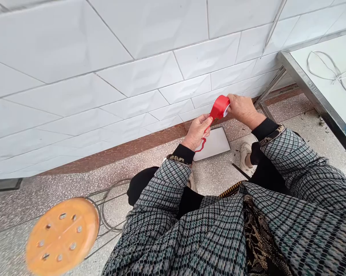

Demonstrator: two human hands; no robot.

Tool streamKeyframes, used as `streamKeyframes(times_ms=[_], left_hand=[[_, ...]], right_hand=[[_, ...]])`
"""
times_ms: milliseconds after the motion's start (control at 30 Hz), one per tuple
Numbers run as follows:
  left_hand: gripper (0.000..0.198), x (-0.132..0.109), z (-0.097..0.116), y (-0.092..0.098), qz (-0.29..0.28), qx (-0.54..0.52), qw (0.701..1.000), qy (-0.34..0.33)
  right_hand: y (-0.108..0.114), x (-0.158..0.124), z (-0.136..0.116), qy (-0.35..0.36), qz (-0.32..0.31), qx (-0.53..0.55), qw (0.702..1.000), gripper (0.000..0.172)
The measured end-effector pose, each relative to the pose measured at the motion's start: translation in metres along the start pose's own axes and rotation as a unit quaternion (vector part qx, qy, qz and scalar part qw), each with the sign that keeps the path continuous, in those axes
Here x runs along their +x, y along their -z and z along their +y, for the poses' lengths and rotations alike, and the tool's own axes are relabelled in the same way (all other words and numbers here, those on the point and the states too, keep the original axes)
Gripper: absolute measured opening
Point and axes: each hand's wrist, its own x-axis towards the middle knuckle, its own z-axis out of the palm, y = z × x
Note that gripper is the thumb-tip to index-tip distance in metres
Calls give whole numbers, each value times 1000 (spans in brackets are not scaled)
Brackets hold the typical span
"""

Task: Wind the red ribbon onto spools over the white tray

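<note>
Above the white panel (215, 142), the right hand (243, 109) grips the red ribbon roll (219, 106) and the left hand (196, 132) pinches its loose strip (204, 143), apparently unwinding it; drawing out more seems to call for letting the roll turn.

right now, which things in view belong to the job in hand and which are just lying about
In hand:
red ribbon roll, held in the right fingers
its strip, pinched in the left fingers

Seemingly just lying about:
orange round stool
white cable on the metal-framed table
white rectangular panel on the floor, role unclear
</note>
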Motion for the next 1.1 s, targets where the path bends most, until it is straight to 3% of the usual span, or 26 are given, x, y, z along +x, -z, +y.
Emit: streamKeyframes(times_ms=[167,267,333,400,467,533,600,800,867,1100], left_hand=[[60,-6,2,-8,21,-13,999,-44],[58,-10,3,-12,24,-12,998,-56],[56,-10,2,-14,25,-5,998,-51],[53,-10,0,-15,28,0,999,-43],[50,-9,-1,-14,34,4,998,-46],[50,-10,-2,-14,39,6,997,-65],[51,-11,-2,-15,42,2,995,-93],[49,-11,-1,-16,69,-12,985,-160],[49,-11,-1,-15,71,-16,984,-164],[50,-9,-5,-15,67,14,994,-91]], right_hand=[[-9,19,17,-90,30,53,994,27],[-12,23,18,-102,0,187,977,18],[-13,21,13,-105,-57,340,933,32],[-12,18,6,-113,-106,482,862,39],[-11,14,-1,-124,-126,568,804,40],[-11,11,-5,-133,-133,603,775,41],[-12,11,-7,-144,-130,608,770,42],[-12,15,-6,-167,-134,560,800,46],[-12,14,-7,-167,-135,563,798,46],[-18,9,-13,-160,-162,658,718,45]])
